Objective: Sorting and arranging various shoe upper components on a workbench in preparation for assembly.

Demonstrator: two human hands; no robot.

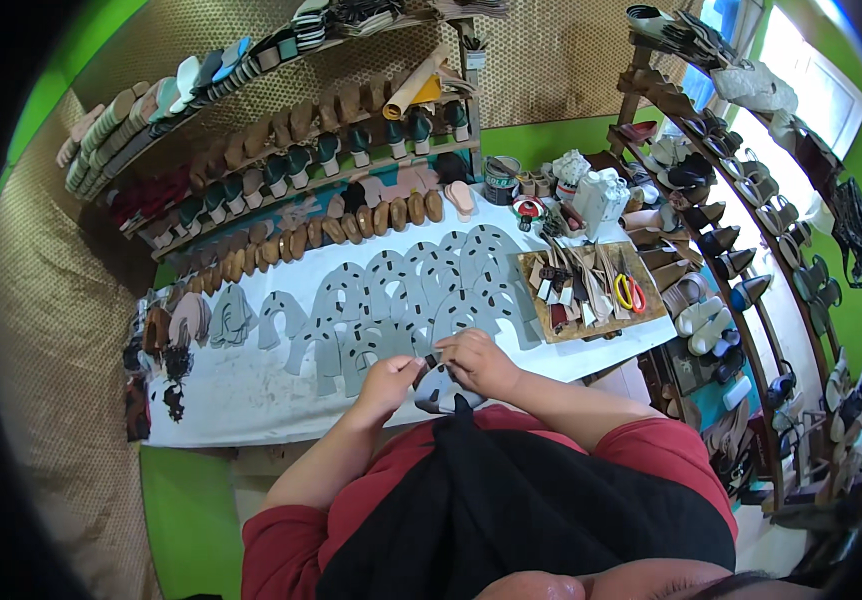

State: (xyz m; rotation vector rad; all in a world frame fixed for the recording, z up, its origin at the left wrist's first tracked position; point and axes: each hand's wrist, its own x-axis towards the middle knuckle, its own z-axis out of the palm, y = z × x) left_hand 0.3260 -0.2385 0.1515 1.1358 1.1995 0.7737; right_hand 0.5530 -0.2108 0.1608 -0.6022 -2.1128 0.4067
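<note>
Near edge of desk (251,400): both hands meet over one grey cut shoe-upper piece (439,390). Left hand (388,380) pinches its left side, fingers curled; right hand (478,362) clamps the top edge. The piece hangs partly off the desk edge, above the dark apron.

Risk, as a judgement: the thin, floppy piece could crease or slip from the pinch, since little of it is supported.

Look: flat grey, curved horseshoe outline, dark slots, matte.

Farther: rows of matching grey pieces (421,290) overlapped across the desk. Far right: wooden tray (651,318) with scissors (629,292). Beyond: shelves of soles (351,150).
</note>
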